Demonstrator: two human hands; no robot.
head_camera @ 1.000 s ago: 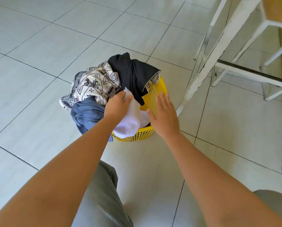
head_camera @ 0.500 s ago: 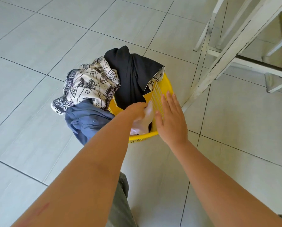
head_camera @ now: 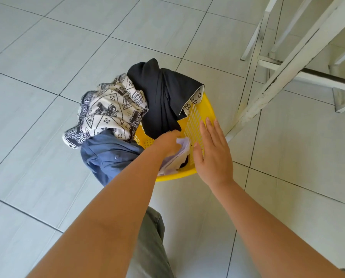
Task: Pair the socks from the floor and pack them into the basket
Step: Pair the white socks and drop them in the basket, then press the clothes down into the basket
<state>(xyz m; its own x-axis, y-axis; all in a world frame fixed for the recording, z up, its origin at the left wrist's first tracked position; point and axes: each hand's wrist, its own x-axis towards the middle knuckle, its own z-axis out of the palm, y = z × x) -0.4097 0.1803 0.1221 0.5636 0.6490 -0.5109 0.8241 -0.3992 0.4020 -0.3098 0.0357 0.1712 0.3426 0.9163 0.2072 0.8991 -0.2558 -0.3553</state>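
- Pale grey floor tiles [head_camera: 47, 57] lie all round, with white painted furniture legs [head_camera: 284, 63] at the right
- Yellow slotted laundry basket [head_camera: 197, 117] stands between both hands, clothes spilling over its far and left rim: a black garment [head_camera: 163, 91], a patterned cloth [head_camera: 111, 109], a blue shirt [head_camera: 109, 155]
- Right hand [head_camera: 213, 155] is flat, fingers together, against the basket's right wall, likely steadying it
- Left hand [head_camera: 167, 143] reaches into the basket, fingers closed on the white socks [head_camera: 179, 155]; it is nearer to them
- Socks hang inside the near rim, long axis pointing down into the basket, so release seems next
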